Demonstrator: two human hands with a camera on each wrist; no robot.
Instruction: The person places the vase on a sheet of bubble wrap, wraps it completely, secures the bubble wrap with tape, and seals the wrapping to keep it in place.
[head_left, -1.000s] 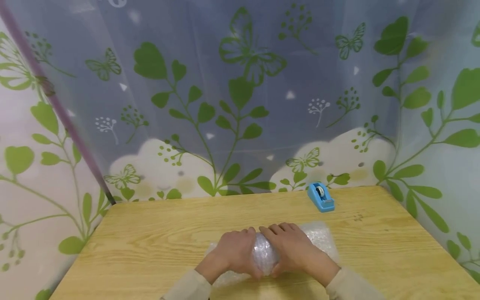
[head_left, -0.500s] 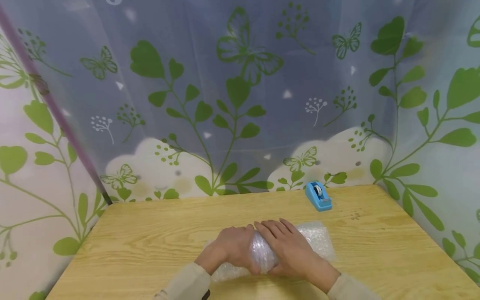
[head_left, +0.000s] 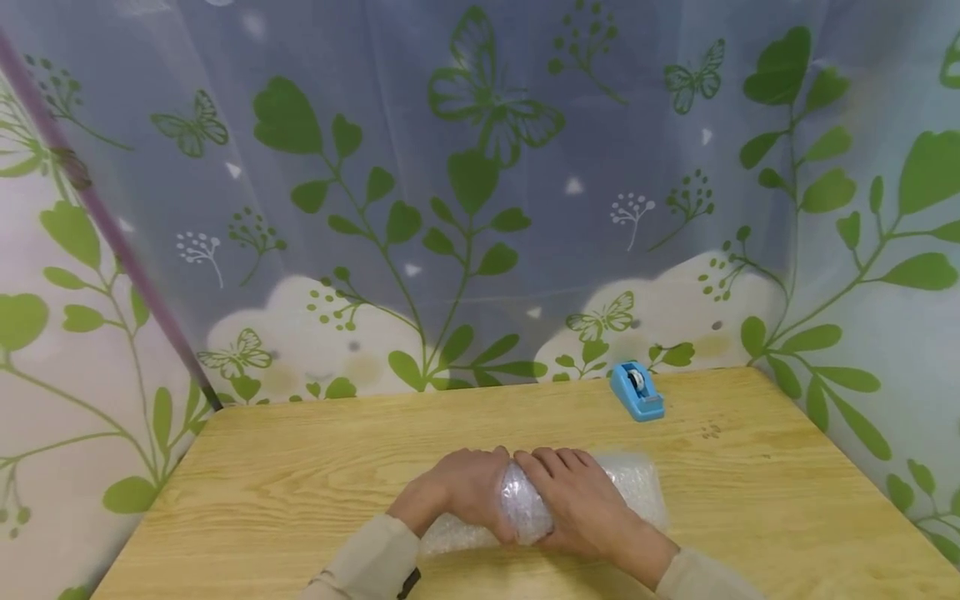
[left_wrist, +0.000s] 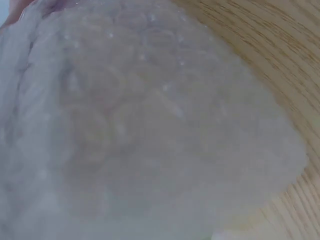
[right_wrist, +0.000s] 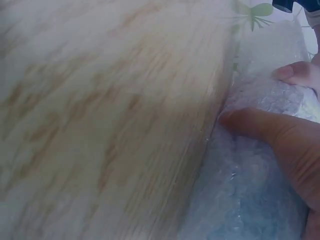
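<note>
A roll of clear bubble wrap (head_left: 527, 503) lies crosswise on the wooden table near the front middle. My left hand (head_left: 471, 492) grips it left of its middle, and my right hand (head_left: 583, 502) grips it just to the right. Between the hands a shiny stretch of the wrap shows; whatever is inside cannot be made out. In the left wrist view the bubble wrap (left_wrist: 160, 100) fills most of the picture, its loose-looking end over the wood. The right wrist view has both thumbs pressing the near side of the bubble wrap (right_wrist: 240, 190).
A blue tape dispenser (head_left: 637, 392) with a roll of tape stands at the back right of the wooden table (head_left: 300, 467). Printed curtains (head_left: 360, 208) with leaves and butterflies hang behind and at both sides. A purple pole (head_left: 135, 250) slants at the left.
My right fingers stretched forward over the bubble wrap half a second ago and are now drawn back and more bent. Both hands stay on the roll. The head view has shifted slightly.
</note>
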